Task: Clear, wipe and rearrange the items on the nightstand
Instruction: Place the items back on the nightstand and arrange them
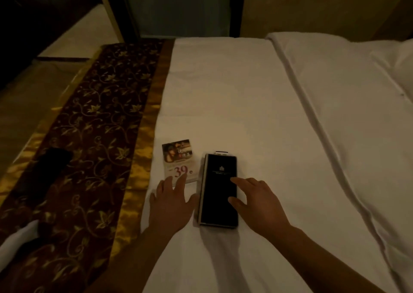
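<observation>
Black folder (pixel 214 194) touched by right hand (pixel 261 201); card (pixel 178 160) touched by left hand (pixel 172 203).

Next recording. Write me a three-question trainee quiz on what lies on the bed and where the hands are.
1. True or false: the promo card lies on the white sheet, beside the black folder.
2. The card's large red number is: A 19, B 39, C 59.
3. Which hand's fingers rest on the folder?
Key: 1 true; 2 B; 3 the right hand; the left hand is at the card.
</observation>
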A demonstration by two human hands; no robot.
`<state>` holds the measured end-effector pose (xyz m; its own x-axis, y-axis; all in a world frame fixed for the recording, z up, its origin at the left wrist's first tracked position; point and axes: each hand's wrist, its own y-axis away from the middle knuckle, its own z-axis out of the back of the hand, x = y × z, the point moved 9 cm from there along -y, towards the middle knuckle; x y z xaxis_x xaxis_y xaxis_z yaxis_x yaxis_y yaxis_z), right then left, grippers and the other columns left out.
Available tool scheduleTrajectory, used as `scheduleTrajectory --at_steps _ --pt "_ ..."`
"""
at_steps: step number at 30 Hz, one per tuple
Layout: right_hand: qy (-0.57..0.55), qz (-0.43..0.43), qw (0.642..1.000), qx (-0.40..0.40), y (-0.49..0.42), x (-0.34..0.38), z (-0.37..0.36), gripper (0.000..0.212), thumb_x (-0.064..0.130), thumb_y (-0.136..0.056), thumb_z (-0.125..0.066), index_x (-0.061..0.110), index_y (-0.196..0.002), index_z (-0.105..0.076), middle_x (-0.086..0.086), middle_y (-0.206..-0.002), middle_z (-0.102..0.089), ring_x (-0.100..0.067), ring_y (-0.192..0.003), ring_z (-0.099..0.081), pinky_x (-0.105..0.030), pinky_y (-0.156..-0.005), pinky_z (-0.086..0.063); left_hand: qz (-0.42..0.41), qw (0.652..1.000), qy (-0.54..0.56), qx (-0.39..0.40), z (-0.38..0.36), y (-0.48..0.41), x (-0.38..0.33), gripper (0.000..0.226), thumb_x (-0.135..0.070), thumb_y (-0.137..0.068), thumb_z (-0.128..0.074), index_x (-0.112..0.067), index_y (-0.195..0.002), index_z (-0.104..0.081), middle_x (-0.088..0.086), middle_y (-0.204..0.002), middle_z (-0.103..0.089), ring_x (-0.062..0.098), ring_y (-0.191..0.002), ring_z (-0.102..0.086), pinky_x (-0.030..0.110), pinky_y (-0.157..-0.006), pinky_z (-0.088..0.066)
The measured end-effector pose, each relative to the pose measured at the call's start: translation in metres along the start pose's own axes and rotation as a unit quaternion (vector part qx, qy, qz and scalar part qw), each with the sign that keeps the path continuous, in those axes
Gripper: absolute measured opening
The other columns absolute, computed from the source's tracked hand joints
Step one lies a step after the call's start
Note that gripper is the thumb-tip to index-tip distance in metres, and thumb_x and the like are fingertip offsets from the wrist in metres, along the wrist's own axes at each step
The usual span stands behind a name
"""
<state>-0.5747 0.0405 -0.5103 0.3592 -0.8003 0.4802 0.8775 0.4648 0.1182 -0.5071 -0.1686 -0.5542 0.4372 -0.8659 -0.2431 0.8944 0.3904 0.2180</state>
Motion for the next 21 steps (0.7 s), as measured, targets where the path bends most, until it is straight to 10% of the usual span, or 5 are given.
scheduleTrajectory --at_steps 12,21 --pt "-0.033 -0.094 0.995 0.025 -0.038 -0.026 -0.051 0.05 0.041 -0.092 -0.056 0.025 -0.138 -0.046 -0.002 -0.124 -0.057 -0.022 -0.109 -0.056 -0.031 -0.086 -0.047 0.03 0.999 0.034 -0.017 -0.027 -0.069 0.027 0.062 -0.049 -0.093 -0.055 -0.024 -0.148 -0.041 0.017 -0.138 -0.042 0.035 -0.121 -0.048 0.043 -0.094 -0.049" --pt "-0.102 -0.233 0.967 0.02 -0.052 -0.047 -0.076 0.063 0.052 -0.085 -0.063 0.011 -0.129 -0.045 -0.012 -0.117 -0.054 -0.03 -0.105 -0.057 -0.041 -0.087 -0.052 0.158 0.966 0.204 0.023 -0.039 -0.101 0.04 0.061 -0.064 -0.085 -0.061 -0.029 -0.135 -0.058 0.019 -0.129 -0.052 0.036 -0.118 -0.048 0.039 -0.106 -0.04"
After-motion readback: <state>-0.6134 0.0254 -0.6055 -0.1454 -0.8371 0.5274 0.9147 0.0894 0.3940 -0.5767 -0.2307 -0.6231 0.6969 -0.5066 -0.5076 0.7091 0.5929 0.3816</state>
